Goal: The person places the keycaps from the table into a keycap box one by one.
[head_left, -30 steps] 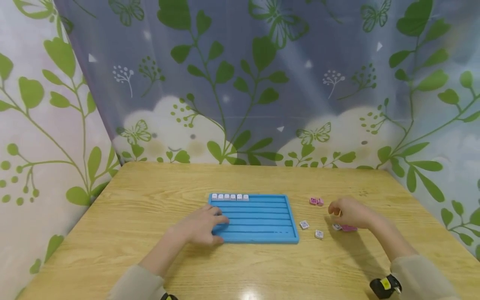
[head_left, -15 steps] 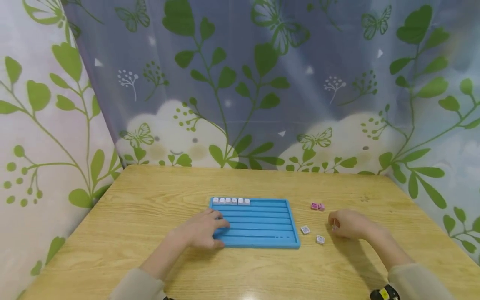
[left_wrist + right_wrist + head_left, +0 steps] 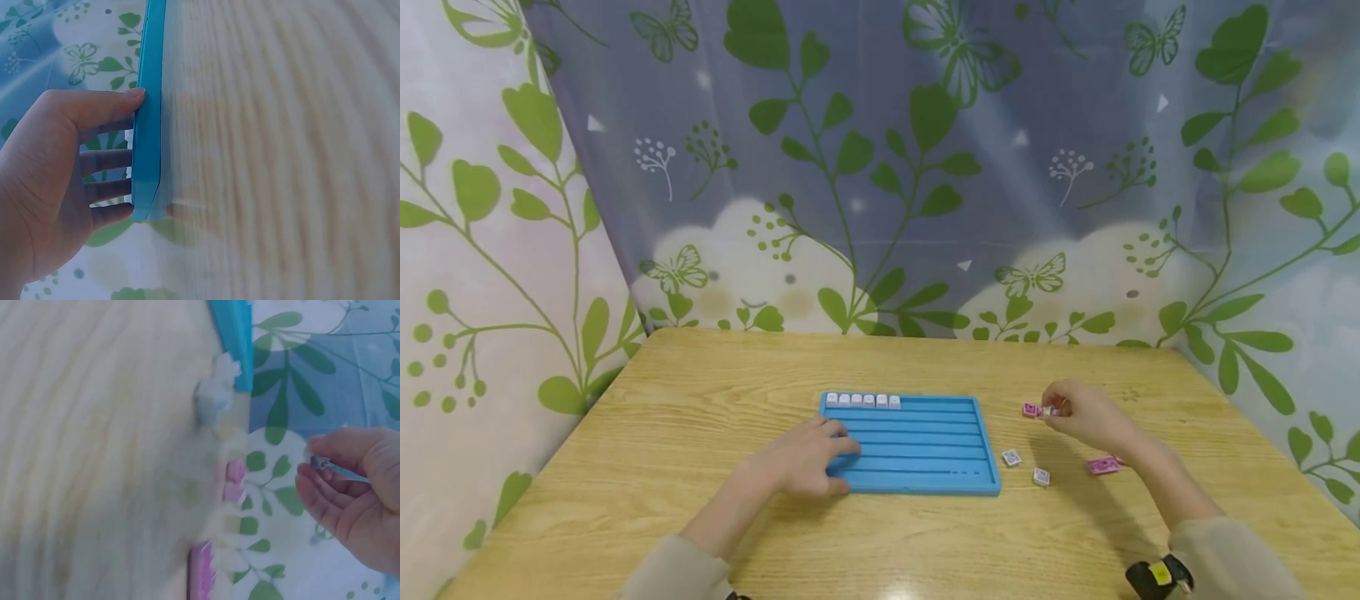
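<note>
- Resting left hand (image 3: 808, 454) on blue tray (image 3: 917, 429) with fingers spread over its left end and thumb at near edge; not wrapped round it, likely just stopping a slide.
- Pinching held block (image 3: 319, 462), white, in right hand (image 3: 1086, 417) between thumb and fingertips, well right of tray; probably gripped so because of small size.
- Reaching right arm in from near right with hand apparently clear of desk (image 3: 970, 542), just beside pink blocks (image 3: 1032, 410) right of tray.
- Counting six white blocks (image 3: 857, 401) in tray's far row from left corner; presumably slotted to line up.
- Seeing loose white blocks (image 3: 1011, 457) near tray's right edge, pink bar (image 3: 1103, 465) farther right.
</note>
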Motion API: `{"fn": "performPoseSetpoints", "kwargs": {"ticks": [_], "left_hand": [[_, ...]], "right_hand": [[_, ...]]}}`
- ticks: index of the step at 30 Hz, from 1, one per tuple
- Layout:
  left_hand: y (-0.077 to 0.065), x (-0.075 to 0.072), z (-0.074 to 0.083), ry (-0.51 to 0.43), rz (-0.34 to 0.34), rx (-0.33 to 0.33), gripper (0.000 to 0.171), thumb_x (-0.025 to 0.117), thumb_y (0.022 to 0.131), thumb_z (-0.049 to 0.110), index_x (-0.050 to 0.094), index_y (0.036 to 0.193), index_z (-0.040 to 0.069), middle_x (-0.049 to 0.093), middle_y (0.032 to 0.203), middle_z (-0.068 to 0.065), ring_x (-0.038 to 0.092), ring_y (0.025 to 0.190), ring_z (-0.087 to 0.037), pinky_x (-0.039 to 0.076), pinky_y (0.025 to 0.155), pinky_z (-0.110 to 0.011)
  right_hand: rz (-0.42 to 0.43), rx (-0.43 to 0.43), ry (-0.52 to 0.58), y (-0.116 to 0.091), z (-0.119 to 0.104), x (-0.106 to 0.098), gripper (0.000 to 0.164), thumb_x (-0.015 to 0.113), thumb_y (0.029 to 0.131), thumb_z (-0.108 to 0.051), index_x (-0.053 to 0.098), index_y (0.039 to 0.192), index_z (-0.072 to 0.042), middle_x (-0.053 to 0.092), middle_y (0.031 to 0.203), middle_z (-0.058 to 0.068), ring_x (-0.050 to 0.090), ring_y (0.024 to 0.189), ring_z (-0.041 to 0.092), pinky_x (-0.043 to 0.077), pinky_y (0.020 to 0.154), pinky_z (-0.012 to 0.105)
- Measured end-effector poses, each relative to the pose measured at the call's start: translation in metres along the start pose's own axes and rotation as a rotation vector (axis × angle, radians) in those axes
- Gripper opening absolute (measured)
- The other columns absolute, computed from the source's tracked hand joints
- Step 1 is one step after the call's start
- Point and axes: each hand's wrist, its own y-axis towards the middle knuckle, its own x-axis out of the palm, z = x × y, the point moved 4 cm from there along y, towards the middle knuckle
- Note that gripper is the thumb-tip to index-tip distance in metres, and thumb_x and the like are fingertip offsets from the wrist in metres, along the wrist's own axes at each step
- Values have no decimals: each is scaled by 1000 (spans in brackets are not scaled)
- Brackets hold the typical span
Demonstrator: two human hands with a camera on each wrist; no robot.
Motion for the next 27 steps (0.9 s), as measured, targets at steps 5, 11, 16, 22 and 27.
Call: {"fn": "performPoseSetpoints", "kwargs": {"ticks": [5,11,16,22,27], "left_hand": [[0,0,0,-9,3,-2,47,65,81,38,59,122,16,52,121,-7,46,112,-26,38,97,-42],[0,1,0,-7,1,-2,47,65,81,38,59,122,16,53,121,-8,46,112,-26,38,97,-42],[0,1,0,-12,2,2,47,65,81,38,59,122,16,53,121,-8,46,112,-26,38,97,-42],[-1,0,0,-13,11,6,48,66,80,38,59,121,15,53,120,-8,46,112,-26,38,96,-43],[0,1,-1,-13,10,5,47,65,81,38,59,122,15,53,120,-8,46,112,-26,38,97,-42]], "right_hand": [[50,1,45,8,-16,-5,18,62,85,-2,57,102,4,59,91,9,57,82,23,50,68,36],[58,2,93,18,-28,-1,22,60,86,0,57,107,6,59,97,15,61,87,28,53,68,32],[47,5,130,26,-30,6,23,60,86,-2,59,109,4,58,104,17,61,92,30,53,62,26],[55,-19,165,34,-38,15,21,63,86,-3,60,106,2,58,105,16,60,96,33,53,65,29],[66,-87,119,40,-47,21,23,64,85,-2,61,108,1,58,103,12,59,88,26,52,67,31]]}}
